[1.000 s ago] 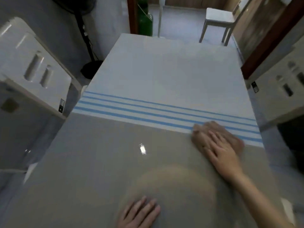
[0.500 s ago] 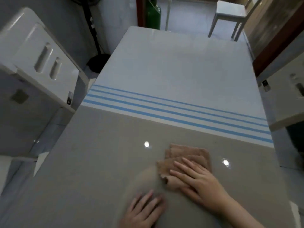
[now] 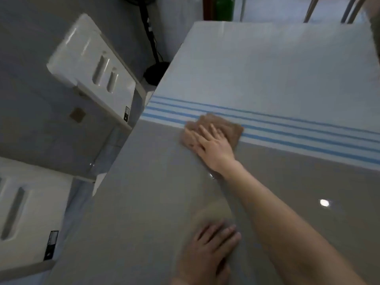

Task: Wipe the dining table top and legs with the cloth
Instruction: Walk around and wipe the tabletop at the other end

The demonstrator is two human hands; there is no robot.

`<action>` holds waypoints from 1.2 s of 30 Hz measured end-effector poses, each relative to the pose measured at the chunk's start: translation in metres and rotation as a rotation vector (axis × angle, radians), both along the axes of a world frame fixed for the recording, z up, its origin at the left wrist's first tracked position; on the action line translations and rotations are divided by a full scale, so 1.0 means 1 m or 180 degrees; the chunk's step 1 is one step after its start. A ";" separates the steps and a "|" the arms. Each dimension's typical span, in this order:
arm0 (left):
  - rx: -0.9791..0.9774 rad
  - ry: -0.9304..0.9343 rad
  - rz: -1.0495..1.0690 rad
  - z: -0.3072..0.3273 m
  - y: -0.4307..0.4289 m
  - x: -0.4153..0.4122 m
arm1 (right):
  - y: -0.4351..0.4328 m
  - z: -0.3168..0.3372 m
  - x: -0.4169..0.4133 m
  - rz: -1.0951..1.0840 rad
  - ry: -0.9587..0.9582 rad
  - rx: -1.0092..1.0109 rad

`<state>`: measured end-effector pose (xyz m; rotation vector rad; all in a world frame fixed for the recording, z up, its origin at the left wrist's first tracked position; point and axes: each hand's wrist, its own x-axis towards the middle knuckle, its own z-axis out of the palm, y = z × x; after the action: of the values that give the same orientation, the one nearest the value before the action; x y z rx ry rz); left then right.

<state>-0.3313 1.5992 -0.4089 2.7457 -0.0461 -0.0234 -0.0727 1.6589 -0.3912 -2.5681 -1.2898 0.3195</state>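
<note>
The dining table top [image 3: 277, 75] is glossy, grey-beige near me and pale beyond a band of blue stripes. A brown cloth [image 3: 228, 125] lies flat across the stripes near the table's left edge. My right hand [image 3: 213, 147] presses flat on the cloth, fingers spread, arm stretched across the table. My left hand [image 3: 207, 249] rests palm down on the near part of the top, fingers apart, holding nothing. The table legs are hidden.
Two white chairs [image 3: 92, 64] stand close against the table's left side. A black fan stand [image 3: 155, 69] sits on the floor by the far left corner. A green cylinder [image 3: 224, 7] and another chair's legs [image 3: 347, 9] are beyond the far end.
My right hand has slid the cloth from the right side, back toward me, then out to the left edge at the stripes. My left hand stayed planted.
</note>
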 end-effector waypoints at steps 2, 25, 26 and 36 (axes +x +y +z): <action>0.0005 0.0077 -0.0022 0.004 -0.001 -0.002 | -0.012 0.000 -0.036 0.0782 -0.0064 -0.0008; 0.0187 0.0193 0.0026 0.012 -0.009 -0.004 | -0.360 -0.004 -0.340 -0.2348 0.0059 0.0040; 0.0175 0.0291 -0.0001 0.016 -0.009 -0.005 | -0.360 -0.003 -0.363 -0.2388 0.0111 0.0036; -0.0072 0.1262 -0.0305 0.063 -0.016 -0.161 | -0.347 0.057 -0.490 -0.3932 0.1843 0.1667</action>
<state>-0.4927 1.5836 -0.3462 2.6616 -0.0675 -0.5860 -0.5623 1.3115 -0.3339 -2.0645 0.4248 0.3376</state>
